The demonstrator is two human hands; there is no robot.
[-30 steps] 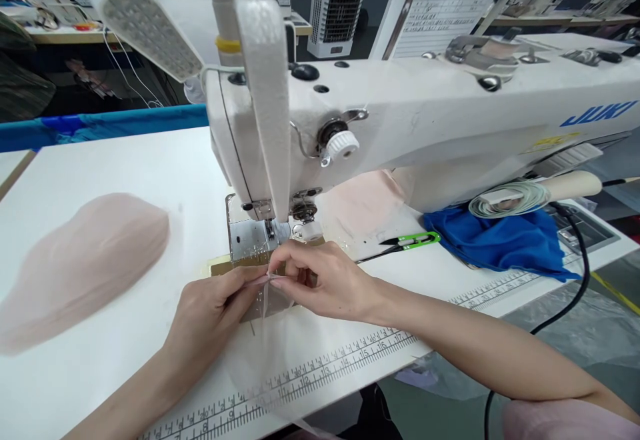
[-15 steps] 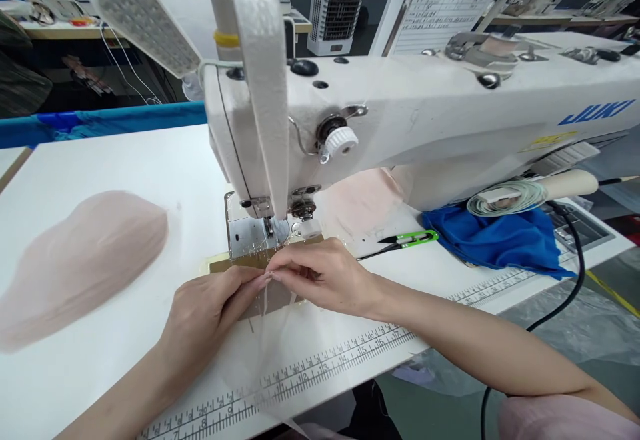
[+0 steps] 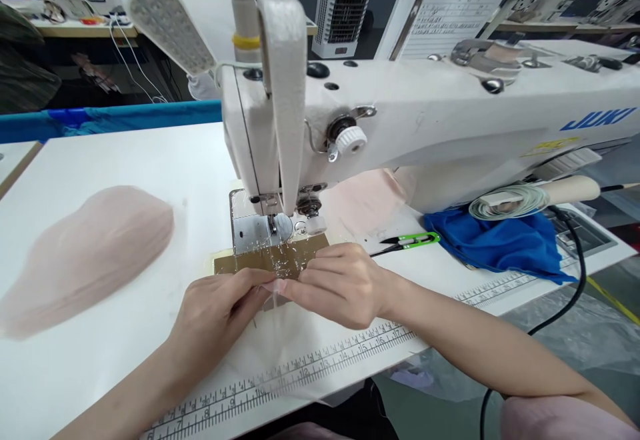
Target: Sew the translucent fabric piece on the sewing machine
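Observation:
In front of the presser foot (image 3: 273, 223) of a white sewing machine (image 3: 425, 107), my left hand (image 3: 217, 313) pinches a thin, sheer pale fabric strip (image 3: 273, 287) between thumb and fingers. My right hand (image 3: 345, 287), curled nearly into a fist, grips the same strip just to the right. Its loose part hangs down toward the table's front edge, almost see-through. Both hands are over the brown plate (image 3: 310, 248), close to the metal needle plate (image 3: 244, 230). The fabric is apart from the presser foot.
A sheer pink fabric piece (image 3: 95, 253) lies on the left, another (image 3: 367, 197) behind the needle area. Green thread snips (image 3: 417, 240) and a blue cloth (image 3: 495, 243) lie right. A printed ruler (image 3: 280, 381) follows the front edge. A lamp (image 3: 167, 23) hangs above.
My right hand has moved right and slightly down, its fingers curling in further. My left hand still pinches the fabric. The view has shifted slightly.

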